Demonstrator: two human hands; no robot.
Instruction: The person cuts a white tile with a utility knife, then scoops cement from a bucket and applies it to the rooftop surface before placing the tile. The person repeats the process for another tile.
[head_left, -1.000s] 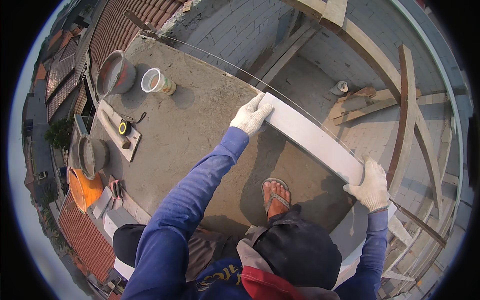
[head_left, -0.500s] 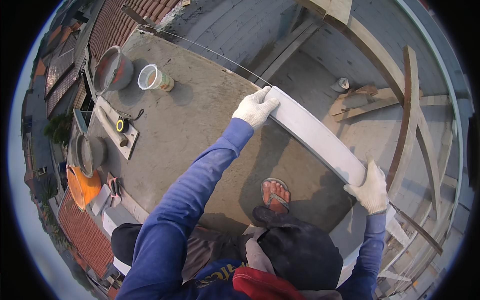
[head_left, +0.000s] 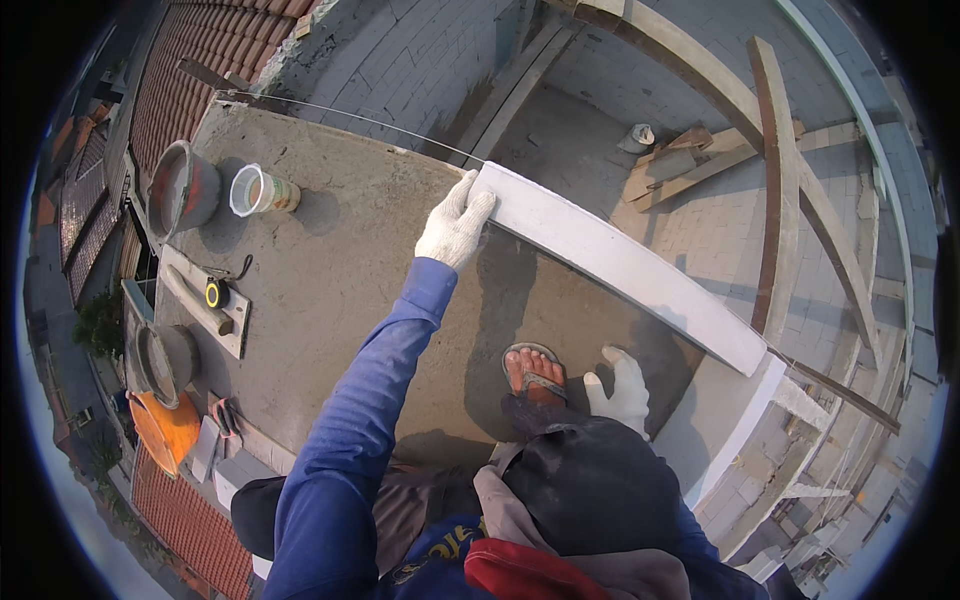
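Note:
A long white lightweight concrete block [head_left: 620,265] lies along the edge of the grey slab, its far left end close to a taut string [head_left: 370,127]. My left hand [head_left: 455,220], in a white knitted glove, is closed on that end, thumb and fingers around its corner. Away from the block, my right hand [head_left: 622,390] hovers over the slab beside my sandalled foot [head_left: 535,375]. Its gloved fingers are apart and hold nothing; my body partly hides the wrist. Another pale block [head_left: 725,405] adjoins the near right end at an angle.
On the slab at left stand a mortar bucket [head_left: 183,190], a white plastic tub [head_left: 262,190], a board [head_left: 238,335] with a tape measure [head_left: 216,292], another bucket [head_left: 165,365] and an orange container [head_left: 160,432]. Beyond the slab edge is a lower floor with wooden beams [head_left: 775,200].
My right hand has let go of the block's near right end and moved left toward my foot, fingers apart. My left hand stays on the far end. The view has shifted slightly.

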